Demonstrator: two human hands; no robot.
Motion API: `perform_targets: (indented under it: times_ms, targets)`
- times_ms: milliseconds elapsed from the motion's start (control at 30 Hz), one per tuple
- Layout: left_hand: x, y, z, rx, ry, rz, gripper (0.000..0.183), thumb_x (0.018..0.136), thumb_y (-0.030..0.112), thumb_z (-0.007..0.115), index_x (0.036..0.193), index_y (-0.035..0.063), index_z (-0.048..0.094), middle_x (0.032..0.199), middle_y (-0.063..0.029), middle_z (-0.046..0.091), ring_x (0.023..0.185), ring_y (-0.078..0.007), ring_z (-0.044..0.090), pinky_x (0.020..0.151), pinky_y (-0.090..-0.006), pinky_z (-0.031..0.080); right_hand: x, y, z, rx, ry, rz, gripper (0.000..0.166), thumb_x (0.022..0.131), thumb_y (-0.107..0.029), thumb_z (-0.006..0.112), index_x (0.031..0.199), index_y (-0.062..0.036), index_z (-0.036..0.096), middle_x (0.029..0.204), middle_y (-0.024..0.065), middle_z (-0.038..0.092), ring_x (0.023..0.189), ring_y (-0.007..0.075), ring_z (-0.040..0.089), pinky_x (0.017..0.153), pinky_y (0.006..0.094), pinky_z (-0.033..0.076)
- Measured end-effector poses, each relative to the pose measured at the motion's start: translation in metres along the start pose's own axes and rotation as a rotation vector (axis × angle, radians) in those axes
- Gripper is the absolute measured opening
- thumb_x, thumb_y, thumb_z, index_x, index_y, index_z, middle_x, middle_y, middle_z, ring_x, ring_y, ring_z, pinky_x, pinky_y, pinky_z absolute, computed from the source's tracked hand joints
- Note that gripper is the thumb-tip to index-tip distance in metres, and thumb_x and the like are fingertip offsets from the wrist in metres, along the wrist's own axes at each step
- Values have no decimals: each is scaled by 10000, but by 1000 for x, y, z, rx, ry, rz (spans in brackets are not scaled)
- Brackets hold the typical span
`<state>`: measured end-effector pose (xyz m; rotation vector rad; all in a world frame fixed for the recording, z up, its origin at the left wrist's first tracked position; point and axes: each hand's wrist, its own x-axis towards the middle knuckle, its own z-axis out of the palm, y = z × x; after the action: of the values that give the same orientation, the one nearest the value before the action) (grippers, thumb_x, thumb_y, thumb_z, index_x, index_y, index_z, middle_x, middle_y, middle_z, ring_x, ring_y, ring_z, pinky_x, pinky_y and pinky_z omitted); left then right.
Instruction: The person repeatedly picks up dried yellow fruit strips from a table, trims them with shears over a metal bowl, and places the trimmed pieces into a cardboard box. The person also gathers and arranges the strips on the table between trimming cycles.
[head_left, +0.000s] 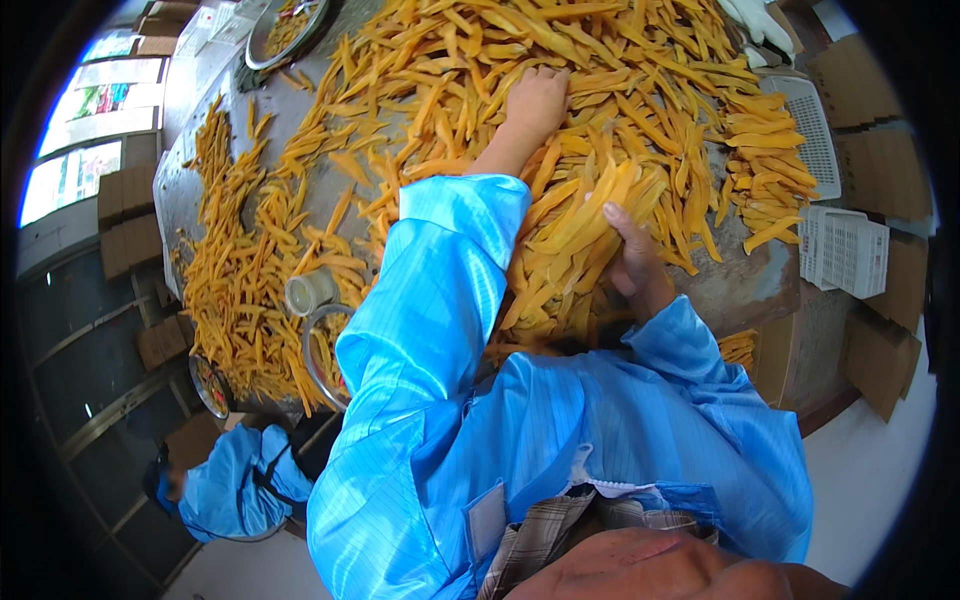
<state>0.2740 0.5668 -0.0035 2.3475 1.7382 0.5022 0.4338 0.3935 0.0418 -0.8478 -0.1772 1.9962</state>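
Long orange-yellow strips (450, 112), apparently dried fruit or sweet potato, lie in a broad heap on a grey table (757, 289). My left hand (536, 101) reaches into this heap, its fingers curled down among the strips; whether they grip any is hidden. Close to my body, my right hand (637, 255) holds a thick bunch of strips (592, 217), its thumb on top and the other fingers mostly hidden underneath. More strips lie under and around that bunch. At the table's right side, a neater row of strips (765, 165) is laid out.
White plastic baskets (844, 251) stand beyond the right edge, near cardboard boxes (881, 169). Left of my left arm are a second heap (247, 300), a jar (311, 292) and a round bowl (311, 360). A metal bowl (285, 34) stands top left. Another person (240, 480) is at lower left.
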Motion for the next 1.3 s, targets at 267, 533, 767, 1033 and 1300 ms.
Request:
perform_targets:
  times_ms: [267,533,767,1033,1300]
  targets:
    - [-55,1,-84,-330,-40,27,307,784,135,660,1056,-7,636,891,-165,607,845,-315,584,754,-387,472,-1,2,14,32,-26,-91,425,891,-141,602,1272,-7,469,1214,115,559,1095,238,561,963,389,456]
    - [-214,67,-146,-452,124,34,406,805,90,656,1197,26,571,878,-146,544,825,-311,525,737,-368,446,-22,17,60,-179,-38,-181,466,823,-114,719,1222,-13,501,1142,85,596,1010,182,594,878,321,502]
    - [-279,94,-156,-329,293,-24,393,771,69,660,1153,19,583,898,-134,519,811,-321,507,716,-383,444,-55,43,79,-391,-112,-210,403,806,-120,728,1153,-5,556,1060,93,631,941,188,621,842,322,516]
    - [-383,22,-160,-281,513,-400,334,804,151,676,1111,34,616,1008,-159,617,945,-323,588,843,-397,466,-31,59,87,-145,-15,4,392,830,-244,713,1119,-23,568,1068,109,634,986,247,617,887,402,509]
    - [-563,-68,-116,260,187,-1107,795,749,538,678,1374,115,428,1384,-231,340,1283,-394,315,1045,-521,257,-31,115,109,-187,-43,70,369,825,-193,721,1121,-35,567,1065,84,633,1002,232,602,927,410,481]
